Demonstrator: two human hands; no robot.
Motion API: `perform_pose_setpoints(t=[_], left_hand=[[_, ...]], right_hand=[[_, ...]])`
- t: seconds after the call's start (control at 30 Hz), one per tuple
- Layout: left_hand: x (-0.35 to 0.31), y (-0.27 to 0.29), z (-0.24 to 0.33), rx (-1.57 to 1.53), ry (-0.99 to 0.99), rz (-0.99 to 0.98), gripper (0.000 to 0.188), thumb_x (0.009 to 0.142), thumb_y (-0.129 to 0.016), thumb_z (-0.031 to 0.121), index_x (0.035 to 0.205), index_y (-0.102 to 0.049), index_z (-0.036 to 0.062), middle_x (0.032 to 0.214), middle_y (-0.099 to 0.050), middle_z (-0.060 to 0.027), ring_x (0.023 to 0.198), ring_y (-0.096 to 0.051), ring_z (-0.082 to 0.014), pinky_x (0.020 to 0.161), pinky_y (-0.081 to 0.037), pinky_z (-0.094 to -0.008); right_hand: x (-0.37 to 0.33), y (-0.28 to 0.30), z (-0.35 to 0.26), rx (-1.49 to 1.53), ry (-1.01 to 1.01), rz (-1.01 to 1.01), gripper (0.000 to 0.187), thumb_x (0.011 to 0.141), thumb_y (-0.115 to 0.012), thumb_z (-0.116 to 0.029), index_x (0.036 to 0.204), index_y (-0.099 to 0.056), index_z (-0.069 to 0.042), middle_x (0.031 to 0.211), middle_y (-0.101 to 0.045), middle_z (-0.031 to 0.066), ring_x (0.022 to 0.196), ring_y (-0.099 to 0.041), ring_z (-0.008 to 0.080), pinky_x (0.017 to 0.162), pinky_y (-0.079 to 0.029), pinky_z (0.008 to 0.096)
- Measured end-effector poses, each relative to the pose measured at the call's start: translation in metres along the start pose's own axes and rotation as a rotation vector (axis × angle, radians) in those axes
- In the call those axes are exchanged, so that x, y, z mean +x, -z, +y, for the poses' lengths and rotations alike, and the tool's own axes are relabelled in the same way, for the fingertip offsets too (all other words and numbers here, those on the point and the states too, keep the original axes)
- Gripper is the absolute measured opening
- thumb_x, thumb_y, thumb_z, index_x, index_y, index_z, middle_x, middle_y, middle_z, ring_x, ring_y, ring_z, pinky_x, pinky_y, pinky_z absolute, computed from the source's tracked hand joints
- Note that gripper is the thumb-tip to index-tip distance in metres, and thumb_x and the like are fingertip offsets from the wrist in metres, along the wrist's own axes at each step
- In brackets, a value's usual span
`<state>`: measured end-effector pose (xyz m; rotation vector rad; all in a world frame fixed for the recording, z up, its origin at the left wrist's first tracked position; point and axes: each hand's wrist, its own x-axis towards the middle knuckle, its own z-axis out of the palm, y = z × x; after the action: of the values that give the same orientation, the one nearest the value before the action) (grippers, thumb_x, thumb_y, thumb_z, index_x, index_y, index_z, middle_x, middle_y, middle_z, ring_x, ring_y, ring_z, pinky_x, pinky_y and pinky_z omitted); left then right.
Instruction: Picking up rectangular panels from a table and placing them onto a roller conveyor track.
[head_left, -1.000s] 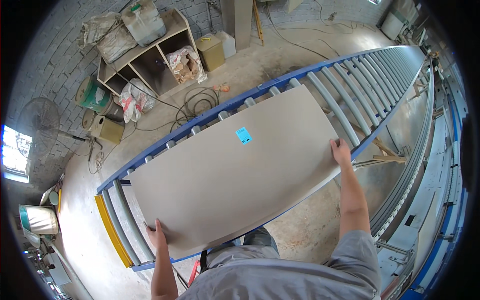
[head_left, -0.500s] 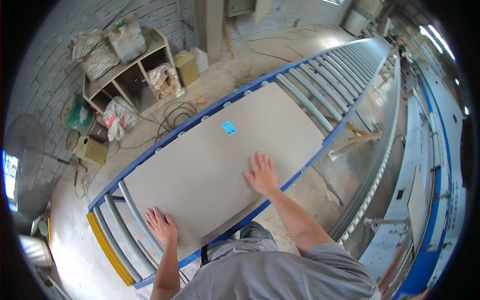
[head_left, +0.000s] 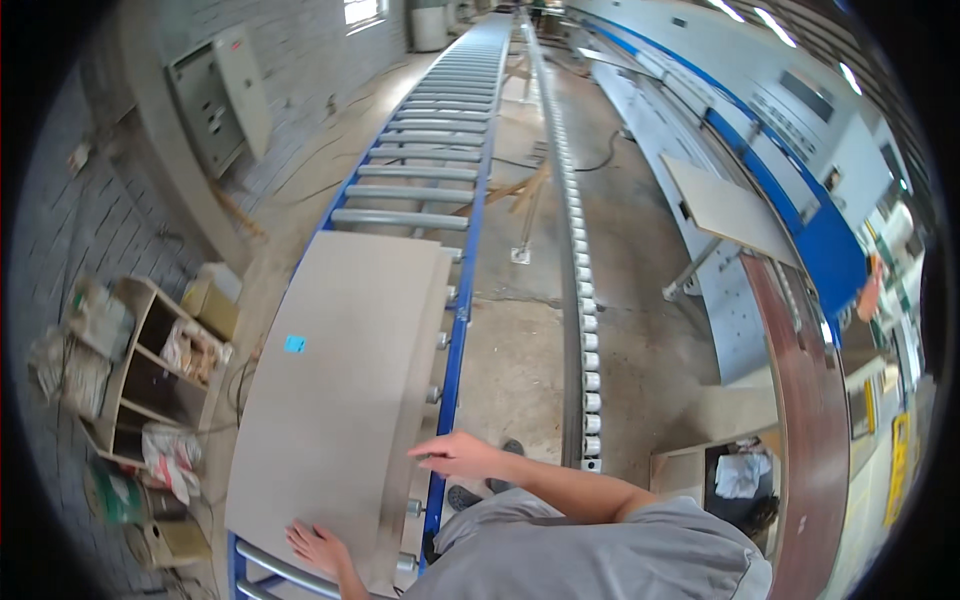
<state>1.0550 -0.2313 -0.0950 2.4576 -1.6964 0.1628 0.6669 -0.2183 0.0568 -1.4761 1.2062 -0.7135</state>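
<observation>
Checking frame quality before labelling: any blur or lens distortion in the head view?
Head view: strong fisheye, the blue-framed roller conveyor bows toward the rim; corners vignette black; right hand slightly soft; left hand and large flat grey board sharp.

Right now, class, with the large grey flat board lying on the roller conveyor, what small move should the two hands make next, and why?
Probably push the large grey flat board forward along the blue-framed roller conveyor: the left hand lies flat on its near end, the right hand is at its edge, and bare rollers lie ahead.

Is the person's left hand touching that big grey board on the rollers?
Touching. In the head view the left hand lies flat on the grey board near its close end, with no gap showing.
</observation>
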Motion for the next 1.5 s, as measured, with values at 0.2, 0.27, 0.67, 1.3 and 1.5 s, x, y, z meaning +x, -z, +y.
perform_pose_setpoints(t=[0.2, 0.27, 0.67, 1.3, 1.5], left_hand=[[0.032, -0.027, 0.018, -0.421, -0.137, -0.086, 0.037, 0.088, -0.055, 0.017, 0.122, -0.057, 0.0021, 0.127, -0.055, -0.0182, 0.118, -0.054, -0.0279, 0.098, -0.042, -0.0401], [0.034, -0.028, 0.056, -0.67, -0.09, -0.141, 0.031, 0.086, -0.054, 0.01, 0.115, -0.06, -0.0002, 0.114, -0.061, -0.0174, 0.106, -0.059, -0.0264, 0.09, -0.047, -0.0372], [-0.188, 0.13, 0.398, -1.235, -0.773, -0.341, 0.037, 0.08, -0.059, 0.001, 0.118, -0.06, 0.0035, 0.112, -0.06, -0.0121, 0.105, -0.058, -0.0223, 0.087, -0.048, -0.0312], [-0.48, 0.156, 0.586, -1.038, -0.754, -1.461, 0.049, 0.09, -0.059, 0.019, 0.135, -0.044, 0.0062, 0.122, -0.056, -0.0113, 0.1, -0.06, -0.0214, 0.084, -0.05, -0.034], [-0.488, 0.144, 0.682, -1.064, -0.569, -1.653, 0.052, 0.092, -0.057, 0.028, 0.136, -0.041, 0.0055, 0.123, -0.054, -0.0126, 0.102, -0.059, -0.0258, 0.082, -0.05, -0.0359]], right_hand=[[-0.139, 0.065, 0.034, 0.224, -0.113, 0.937, 0.03, 0.086, -0.06, -0.008, 0.115, -0.065, -0.008, 0.066, -0.058, -0.0032, 0.059, -0.05, 0.0057, 0.054, -0.043, 0.0244], [-0.184, 0.084, 0.03, 0.219, -0.18, 1.124, 0.03, 0.084, -0.062, -0.006, 0.114, -0.066, -0.005, 0.073, -0.064, -0.0007, 0.064, -0.056, 0.0071, 0.06, -0.047, 0.0243], [-0.472, 0.129, 0.109, 0.611, 0.087, 1.787, 0.022, 0.089, -0.061, -0.014, 0.072, -0.061, -0.001, 0.072, -0.065, 0.0081, 0.073, -0.064, 0.0159, 0.068, -0.05, 0.0283], [-0.734, 0.106, 0.21, 1.094, 0.081, 2.151, 0.018, 0.092, -0.057, -0.015, 0.105, -0.061, -0.004, 0.089, -0.069, 0.0078, 0.073, -0.065, 0.0141, 0.071, -0.054, 0.0289], [-0.712, 0.108, 0.212, 1.18, -0.061, 2.005, 0.022, 0.095, -0.055, -0.019, 0.108, -0.061, -0.003, 0.094, -0.068, 0.0083, 0.079, -0.064, 0.0143, 0.077, -0.054, 0.0302]])
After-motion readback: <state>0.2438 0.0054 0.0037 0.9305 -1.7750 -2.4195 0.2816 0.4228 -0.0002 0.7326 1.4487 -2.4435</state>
